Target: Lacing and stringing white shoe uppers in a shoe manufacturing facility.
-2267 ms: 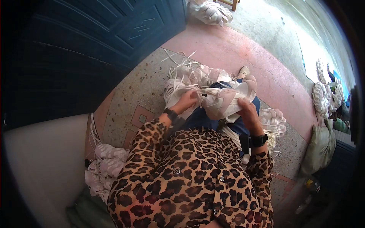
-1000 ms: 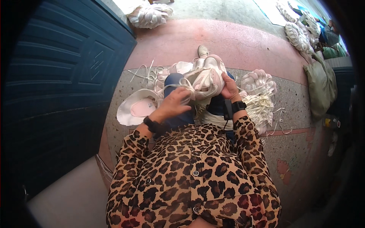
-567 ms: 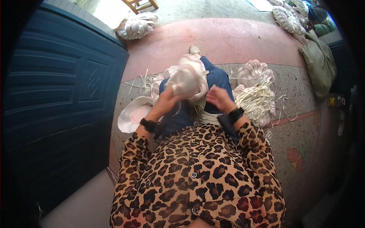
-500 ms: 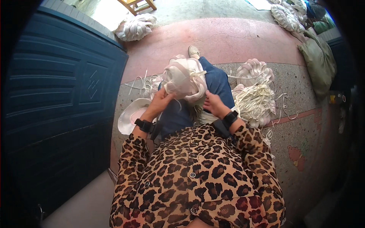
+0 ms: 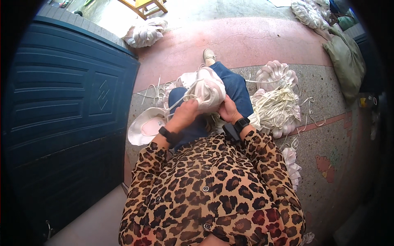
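Observation:
A pale pink-and-white fabric hat (image 5: 210, 88) with white straps rests above my lap, between both hands. My left hand (image 5: 186, 114) is closed on its near left edge, next to a white strap. At the near right side, my right hand (image 5: 228, 109) grips the same hat, its fingers partly hidden by the cloth. Another white hat (image 5: 148, 126) with a pink inside lies opening-up on the floor by my left knee. To my right is a heap of hats with many cream ties (image 5: 275, 108) spread over them.
A dark blue panelled door (image 5: 78, 86) stands close on my left. Bundles of white hats lie by a wooden stool (image 5: 143, 6) at the far left and at the far right (image 5: 308, 16). An olive sack (image 5: 344, 67) slumps at the right. Loose ties (image 5: 310, 112) trail over the floor.
The hat in my hands has turned, with its straps now showing at the left. My left hand has moved right along its near edge, and my right hand has closed on its side.

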Tool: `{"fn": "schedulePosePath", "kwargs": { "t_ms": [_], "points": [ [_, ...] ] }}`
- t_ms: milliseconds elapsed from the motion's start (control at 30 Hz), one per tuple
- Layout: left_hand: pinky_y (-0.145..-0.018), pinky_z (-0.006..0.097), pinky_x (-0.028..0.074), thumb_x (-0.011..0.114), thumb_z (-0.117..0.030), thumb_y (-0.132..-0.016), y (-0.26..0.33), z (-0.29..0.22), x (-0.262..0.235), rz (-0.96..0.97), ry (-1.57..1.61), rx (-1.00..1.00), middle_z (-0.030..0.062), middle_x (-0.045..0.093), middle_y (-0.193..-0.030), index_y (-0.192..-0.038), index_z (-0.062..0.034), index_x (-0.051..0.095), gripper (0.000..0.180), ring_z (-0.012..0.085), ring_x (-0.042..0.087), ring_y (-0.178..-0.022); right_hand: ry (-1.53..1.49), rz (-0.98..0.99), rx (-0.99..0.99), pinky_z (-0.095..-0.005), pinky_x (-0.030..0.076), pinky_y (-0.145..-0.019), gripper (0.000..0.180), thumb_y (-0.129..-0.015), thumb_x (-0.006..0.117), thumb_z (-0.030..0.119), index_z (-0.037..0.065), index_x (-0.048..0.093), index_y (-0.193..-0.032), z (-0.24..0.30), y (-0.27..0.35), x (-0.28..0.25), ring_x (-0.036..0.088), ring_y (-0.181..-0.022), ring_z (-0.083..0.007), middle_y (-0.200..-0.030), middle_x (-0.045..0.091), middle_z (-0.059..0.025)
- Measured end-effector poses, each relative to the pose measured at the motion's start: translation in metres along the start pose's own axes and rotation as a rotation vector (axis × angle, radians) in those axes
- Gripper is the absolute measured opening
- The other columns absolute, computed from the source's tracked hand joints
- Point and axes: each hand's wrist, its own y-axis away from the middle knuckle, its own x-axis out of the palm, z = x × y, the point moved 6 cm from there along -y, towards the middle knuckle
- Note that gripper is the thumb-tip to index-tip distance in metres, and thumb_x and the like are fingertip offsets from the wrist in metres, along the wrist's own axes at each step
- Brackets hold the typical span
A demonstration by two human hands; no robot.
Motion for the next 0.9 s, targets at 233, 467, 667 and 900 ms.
{"fn": "schedulePosePath", "kwargs": {
  "t_ms": [233, 467, 667, 900],
  "points": [
    [-0.059, 0.041, 0.056, 0.062, -0.016, -0.085, 0.005, -0.026, 0.031, -0.142, -0.460, 0.052, 0.0131, 0.062, -0.088, -0.091, -0.0093, 0.064, 0.009, 0.0305, 0.069, -0.076, 0.929, -0.129, 0.046, -0.0408, 0.049, -0.093, 0.048, -0.101, 0.049, 0.041, 0.005, 0.053, -0.132, 0.002, -0.007, -0.033, 0.059, -0.112, -0.0325, -0.124, 0.061, -0.0186],
    [-0.059, 0.036, 0.056, 0.061, -0.012, -0.083, 0.008, -0.017, 0.054, -0.128, -0.493, 0.194, 0.0109, 0.063, -0.093, -0.095, -0.0088, 0.063, 0.013, 0.0265, 0.069, -0.077, 1.825, -0.166, -0.542, -0.0505, 0.052, -0.082, 0.029, -0.091, 0.062, 0.022, -0.001, 0.060, -0.110, 0.041, 0.025, 0.044, 0.063, -0.095, -0.0453, -0.106, 0.060, -0.0255],
    [-0.068, 0.038, 0.055, 0.059, -0.011, -0.084, 0.030, 0.001, 0.055, -0.171, -0.255, 0.294, 0.0096, 0.064, -0.093, -0.098, -0.0074, 0.063, 0.015, 0.0281, 0.067, -0.079, 1.952, -0.172, -0.508, -0.0487, 0.053, -0.081, 0.026, -0.088, 0.059, 0.011, 0.000, 0.059, -0.111, 0.025, 0.002, 0.023, 0.063, -0.092, -0.0437, -0.103, 0.059, -0.0232],
    [-0.075, 0.047, 0.051, 0.059, -0.004, -0.083, 0.036, 0.002, 0.022, -0.270, 0.165, 0.107, 0.0183, 0.067, -0.089, -0.094, -0.0051, 0.065, 0.013, 0.0408, 0.063, -0.084, 2.014, -0.149, -0.561, -0.0491, 0.054, -0.075, 0.029, -0.083, 0.059, 0.006, 0.001, 0.056, -0.111, 0.020, 0.010, 0.035, 0.064, -0.085, -0.0429, -0.100, 0.058, -0.0215]
  ]
}}
